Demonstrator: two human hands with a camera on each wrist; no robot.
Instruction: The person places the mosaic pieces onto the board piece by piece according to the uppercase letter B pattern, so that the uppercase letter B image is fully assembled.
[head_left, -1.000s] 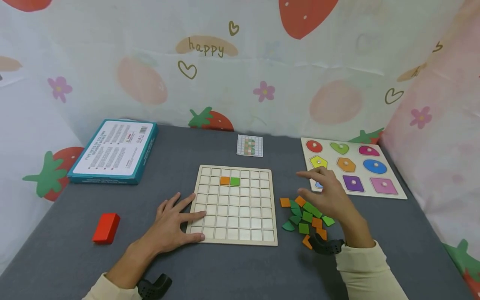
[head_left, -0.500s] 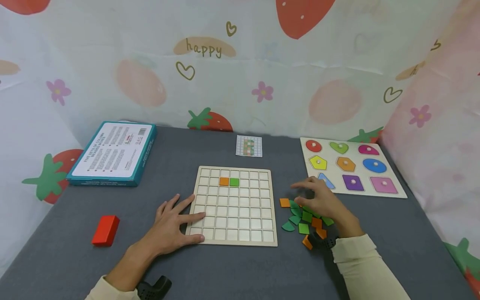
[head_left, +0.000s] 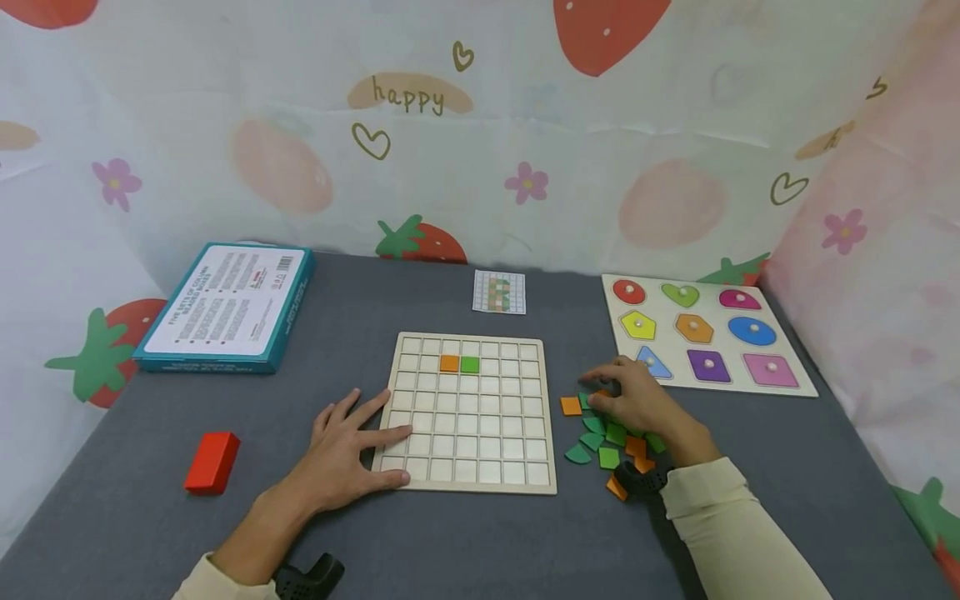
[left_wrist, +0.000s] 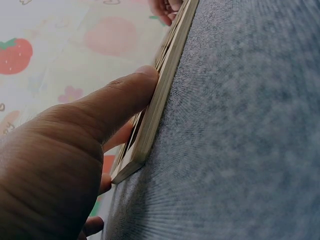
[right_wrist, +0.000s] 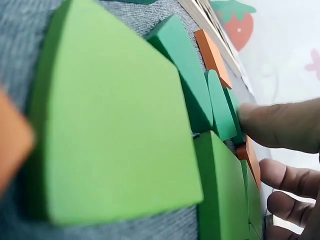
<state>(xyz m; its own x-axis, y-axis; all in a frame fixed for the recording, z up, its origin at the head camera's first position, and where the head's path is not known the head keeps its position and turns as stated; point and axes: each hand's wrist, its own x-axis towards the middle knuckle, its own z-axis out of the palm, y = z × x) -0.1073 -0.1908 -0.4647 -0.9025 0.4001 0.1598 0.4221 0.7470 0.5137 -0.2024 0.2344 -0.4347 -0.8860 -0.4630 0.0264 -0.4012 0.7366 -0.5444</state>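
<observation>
A wooden grid board (head_left: 467, 425) lies flat in front of me. One orange square (head_left: 449, 363) and one green square (head_left: 470, 365) sit side by side in its second row. My left hand (head_left: 337, 457) rests spread on the board's left edge; the left wrist view shows its thumb (left_wrist: 122, 95) touching the side. My right hand (head_left: 648, 402) is low over a pile of tiles, fingers bent and apart. Its thumb (right_wrist: 275, 125) touches a dark green tile (right_wrist: 235, 112) in the right wrist view; the index fingertip's contact is hidden there. Light green tiles (head_left: 608, 457) lie nearby.
A picture card (head_left: 498, 292) lies behind the board. To the right is a knobbed shape puzzle (head_left: 738, 367), close to my right hand. A teal box (head_left: 225, 304) and a red block (head_left: 212, 462) stand on the left. A printed curtain (head_left: 570, 225) hangs behind the table.
My right hand has come down and slightly left from above the tiles, and its thumb and index finger have drawn closer. My left hand stays on the board.
</observation>
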